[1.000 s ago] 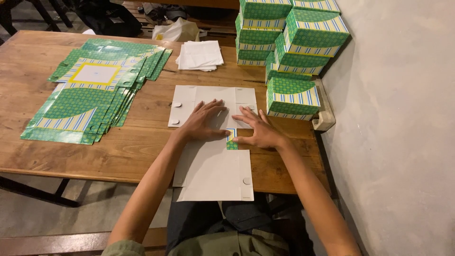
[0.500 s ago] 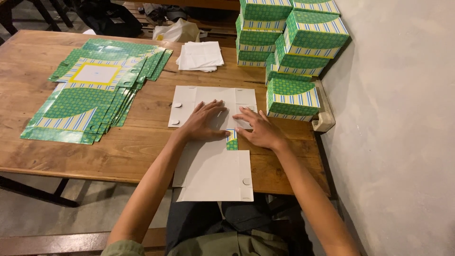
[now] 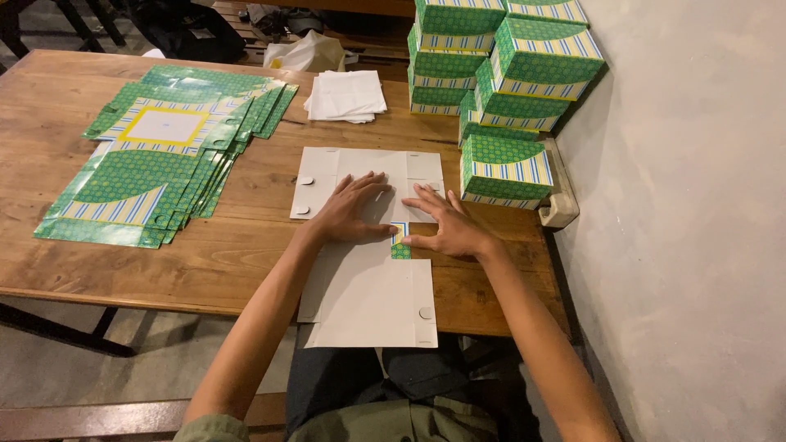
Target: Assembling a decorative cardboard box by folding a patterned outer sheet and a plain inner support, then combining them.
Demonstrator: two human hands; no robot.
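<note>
- Both hands flat on the white box blank [image 3: 368, 270], white inner side up, near the front edge of the wooden surface [image 3: 246, 262].
- Left hand [image 3: 354, 209] spread, palm down, fingers fanned over the far panel, pinning it to the wood.
- Right hand [image 3: 446, 225] spread too, thumb pressing just beside the small green flap [image 3: 400, 239] folded over at the blank's middle, gripping nothing.
- Near half of the blank hanging past the surface's edge, over the lap; unsupported there, so likely to sag or slip.
- Best kept: weight on the heels of both palms, crease line running straight between them, flap held square before any firmer press.
- Worth watching: thumb close to the flap's fold; pressing off the score line could leave a crooked crease.
- Off to the left, well apart: fanned stack of flat green blanks [image 3: 155, 155], printed side up.
- Behind, near the far edge: pile of white paper sheets [image 3: 346, 94].
- To the right, just beside the right hand: finished green boxes [image 3: 503, 82] stacked against the wall [image 3: 696, 205], the nearest box close enough to be nudged by a wide elbow.
</note>
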